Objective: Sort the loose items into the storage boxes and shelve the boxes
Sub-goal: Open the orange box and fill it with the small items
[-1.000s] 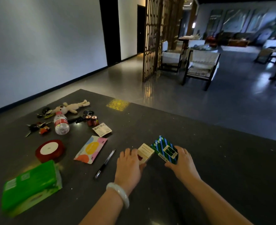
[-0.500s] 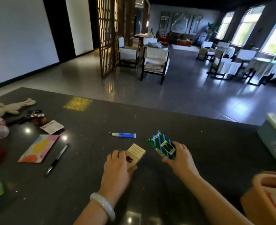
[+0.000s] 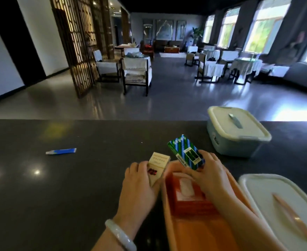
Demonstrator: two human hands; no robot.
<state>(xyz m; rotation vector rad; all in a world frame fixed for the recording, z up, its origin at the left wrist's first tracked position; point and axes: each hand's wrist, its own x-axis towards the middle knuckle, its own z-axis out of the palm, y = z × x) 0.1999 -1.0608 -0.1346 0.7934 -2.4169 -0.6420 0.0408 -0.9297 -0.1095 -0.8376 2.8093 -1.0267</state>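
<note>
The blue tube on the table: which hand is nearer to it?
Left. The left hand, holding a cream box, is right of the blue tube. The right hand, holding a striped box over the orange bin, is farther right.

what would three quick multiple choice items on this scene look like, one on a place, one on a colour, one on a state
1. Where does the blue tube lie?
A. on the dark table, left of both hands
B. inside the orange box
C. on the pale box's lid

2. What colour is the open box under the right hand?
A. green
B. orange
C. black

3. How is the pale box at the far right?
A. lid off
B. tipped on its side
C. lid on

Answers: 1 A, the tube rests alone on the tabletop; 2 B, its walls and floor are orange; 3 C, the lid with its handle covers it.
</note>
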